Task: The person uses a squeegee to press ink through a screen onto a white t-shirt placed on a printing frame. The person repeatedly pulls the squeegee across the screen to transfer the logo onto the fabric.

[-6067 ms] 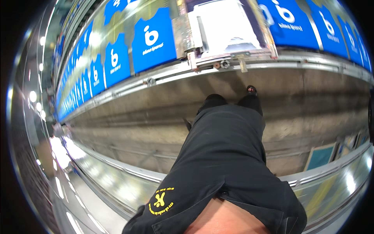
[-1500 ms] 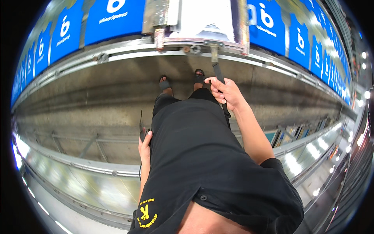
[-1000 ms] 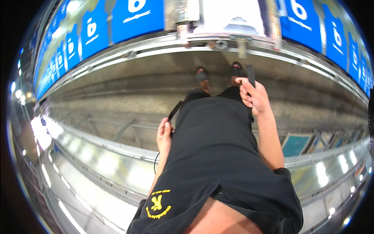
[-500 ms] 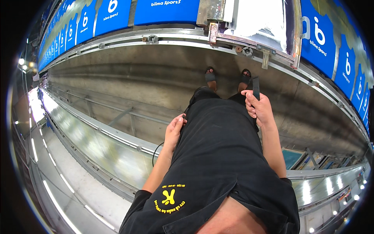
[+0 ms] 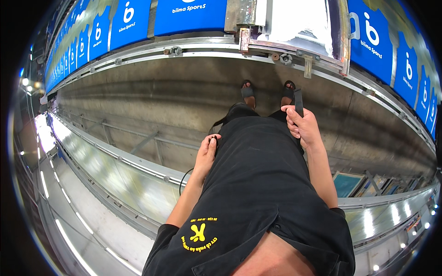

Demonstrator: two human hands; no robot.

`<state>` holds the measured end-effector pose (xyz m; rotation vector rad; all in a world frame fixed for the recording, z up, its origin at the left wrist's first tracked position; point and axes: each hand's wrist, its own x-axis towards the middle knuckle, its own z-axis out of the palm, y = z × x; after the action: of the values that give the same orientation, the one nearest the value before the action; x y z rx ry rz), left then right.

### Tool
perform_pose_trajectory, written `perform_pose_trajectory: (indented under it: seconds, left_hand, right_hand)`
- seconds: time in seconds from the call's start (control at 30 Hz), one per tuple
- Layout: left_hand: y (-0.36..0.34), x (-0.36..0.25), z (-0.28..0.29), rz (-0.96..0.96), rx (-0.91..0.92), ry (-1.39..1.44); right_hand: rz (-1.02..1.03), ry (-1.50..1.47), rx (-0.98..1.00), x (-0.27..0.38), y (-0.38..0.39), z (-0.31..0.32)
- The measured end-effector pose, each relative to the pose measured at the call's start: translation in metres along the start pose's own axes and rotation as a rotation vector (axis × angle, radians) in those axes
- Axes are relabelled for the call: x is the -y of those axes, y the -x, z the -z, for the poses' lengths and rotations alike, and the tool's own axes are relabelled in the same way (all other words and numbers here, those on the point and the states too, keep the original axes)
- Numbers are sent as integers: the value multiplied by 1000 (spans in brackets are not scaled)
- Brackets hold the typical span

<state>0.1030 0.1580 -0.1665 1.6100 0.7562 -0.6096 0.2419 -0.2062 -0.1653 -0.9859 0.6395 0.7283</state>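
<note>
My right hand (image 5: 304, 126) is closed around a flat black strap (image 5: 299, 102), whose end sticks up past the thumb at the right side of my waist. At the left side of my waist, my left hand (image 5: 206, 152) is closed with thumb and fingers pinched at the edge of my black shirt (image 5: 258, 170). Something small and black shows at its fingertips, too little of it to name. A dark loop (image 5: 218, 124) shows just beyond those fingers. Beside my left forearm curves a thin black cable (image 5: 181, 183).
Ahead runs a long table with a metal rail (image 5: 198, 46) and blue shirt-shaped pieces (image 5: 190, 18). On it sits a printing screen frame (image 5: 344, 41) holding white ink (image 5: 299, 25). Behind me is another long table (image 5: 138, 184), with flat frames (image 5: 347, 184) stored below. I stand on a concrete floor (image 5: 161, 87).
The table ahead has shifted slightly left and up in the picture. The dark loop by my left fingers has come into sight. My right hand keeps its hold on the strap.
</note>
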Motion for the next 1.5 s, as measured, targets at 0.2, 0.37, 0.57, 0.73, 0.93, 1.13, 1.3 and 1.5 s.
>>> perform_pose_trajectory:
  seconds: [0.2, 0.37, 0.57, 0.73, 0.93, 1.13, 1.3, 1.5]
  left_hand:
    - [-1, -12, 1, 226, 123, 111]
    - [2, -55, -4, -559, -256, -1048]
    - [4, -29, 33, -505, -323, -802]
    - [15, -29, 38, -258, -340, -510]
    - [-13, -13, 22, -224, -171, -88]
    - [-29, -25, -26, -314, 121, -109]
    - [-39, -27, -33, -204, 230, -95]
    - [-45, -30, -43, -97, 214, -26]
  right_hand:
    - [6, -53, -5, -1, 2, 5]
    - [29, -23, -44, 2, 6, 6]
    - [113, 5, -190, 6, 16, 25]
    - [269, -89, -391, 10, 40, 85]
    - [233, 91, -335, 20, 40, 43]
    - [-20, 906, 18, 14, 7, -50]
    - [-103, 921, 103, 27, 3, -56]
    - [-152, 571, -90, 18, -3, -32]
